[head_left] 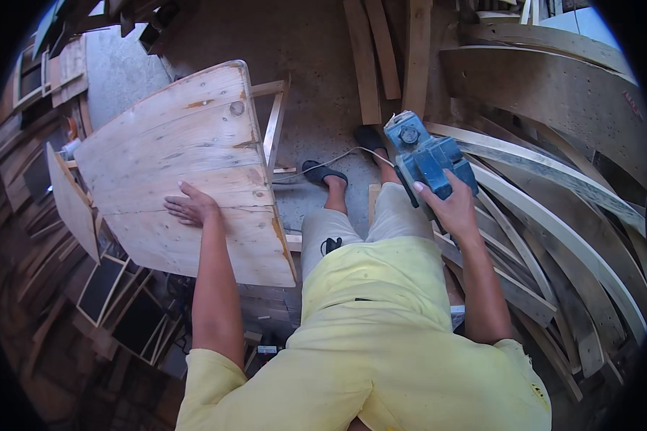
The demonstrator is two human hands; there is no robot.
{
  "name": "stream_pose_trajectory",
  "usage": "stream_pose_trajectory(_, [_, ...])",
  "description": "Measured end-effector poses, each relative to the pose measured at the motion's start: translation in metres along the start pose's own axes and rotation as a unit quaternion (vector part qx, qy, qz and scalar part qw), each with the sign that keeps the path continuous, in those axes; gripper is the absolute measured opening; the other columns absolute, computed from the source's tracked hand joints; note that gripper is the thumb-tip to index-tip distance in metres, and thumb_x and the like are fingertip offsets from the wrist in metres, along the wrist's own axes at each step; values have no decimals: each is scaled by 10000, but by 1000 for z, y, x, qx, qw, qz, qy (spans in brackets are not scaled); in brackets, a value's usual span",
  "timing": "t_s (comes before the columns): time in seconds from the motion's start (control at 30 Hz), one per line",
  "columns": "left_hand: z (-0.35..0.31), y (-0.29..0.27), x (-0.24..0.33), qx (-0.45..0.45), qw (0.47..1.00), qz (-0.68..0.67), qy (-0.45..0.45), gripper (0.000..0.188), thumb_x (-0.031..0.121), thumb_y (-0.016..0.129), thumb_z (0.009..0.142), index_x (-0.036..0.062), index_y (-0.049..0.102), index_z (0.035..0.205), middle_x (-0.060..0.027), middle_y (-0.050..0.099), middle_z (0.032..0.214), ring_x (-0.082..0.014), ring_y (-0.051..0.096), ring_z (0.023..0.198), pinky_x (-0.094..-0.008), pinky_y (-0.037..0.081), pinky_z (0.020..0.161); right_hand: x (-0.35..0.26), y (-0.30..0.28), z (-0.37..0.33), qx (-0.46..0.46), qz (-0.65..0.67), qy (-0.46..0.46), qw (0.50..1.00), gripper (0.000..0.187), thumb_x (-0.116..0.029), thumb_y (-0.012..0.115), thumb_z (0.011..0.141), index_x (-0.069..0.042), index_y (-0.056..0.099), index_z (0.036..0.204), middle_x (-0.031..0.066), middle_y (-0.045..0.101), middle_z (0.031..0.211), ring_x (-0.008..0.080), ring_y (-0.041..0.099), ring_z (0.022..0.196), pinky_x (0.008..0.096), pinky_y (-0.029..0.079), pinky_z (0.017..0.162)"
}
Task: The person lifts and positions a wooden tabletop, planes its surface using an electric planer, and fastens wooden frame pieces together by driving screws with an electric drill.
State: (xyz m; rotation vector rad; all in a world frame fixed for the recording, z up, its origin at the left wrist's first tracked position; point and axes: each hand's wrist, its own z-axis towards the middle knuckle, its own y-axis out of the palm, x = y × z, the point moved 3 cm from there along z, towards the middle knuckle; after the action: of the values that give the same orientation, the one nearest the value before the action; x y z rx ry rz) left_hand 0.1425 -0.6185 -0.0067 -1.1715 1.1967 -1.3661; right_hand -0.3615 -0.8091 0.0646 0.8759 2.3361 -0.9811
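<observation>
A wide, pale wooden panel [172,165] with knots and brown patches along its edge stands on a wooden frame to my left. My left hand [193,206] lies flat on its face, fingers stretched out, holding nothing. At my right, above my knee, my right hand [449,205] grips a worn blue electric planer [433,164] by its handle. The planer is tilted, with its round knob at the far end, and it is apart from the panel. A thin pale cord [323,159] runs across my legs between the panel's frame and the planer.
Long curved-looking boards [546,201] are stacked close on my right. Loose planks [392,54] lie on the concrete floor ahead. A smaller wooden panel [72,201] stands beyond the large one, and dark-panelled frames [122,298] sit at the lower left.
</observation>
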Motion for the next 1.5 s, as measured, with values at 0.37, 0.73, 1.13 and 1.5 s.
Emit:
stream_pose_trajectory(0.37, [-4,5,9,2,1000,-4,-4,891,679,257,959,18,143,1546,-159,96,1629,-304,76,1507,-504,68,1190,-9,-8,-2,7,-26,-16,1000,497,-414,778,797,20,678,1019,193,713,911,317,696,834,380,518,774])
stream_pose_trajectory(0.73, [-61,-21,-38,-21,973,71,218,826,556,446,945,15,222,1528,-167,182,1608,-308,149,1493,-530,111,1189,-131,6,-65,-121,-33,-190,974,293,-268,737,889,-10,658,1003,-19,611,764,65,500,706,244,447,663])
stream_pose_trajectory(1.13, [-487,-107,-412,26,904,-269,-332,475,351,622,920,40,580,1276,-226,617,1232,-362,586,1165,-430,439,1017,-287,110,-124,-233,-139,-445,853,504,-496,719,864,-64,585,643,9,528,534,104,480,441,258,360,442])
stream_pose_trajectory(1.5, [-939,-222,-553,-240,709,-124,-651,528,501,533,914,24,683,1085,-260,649,1133,-393,628,1070,-488,469,954,-324,184,-134,-35,-178,-546,818,593,-592,697,826,-22,711,990,90,684,882,205,643,764,343,522,637])
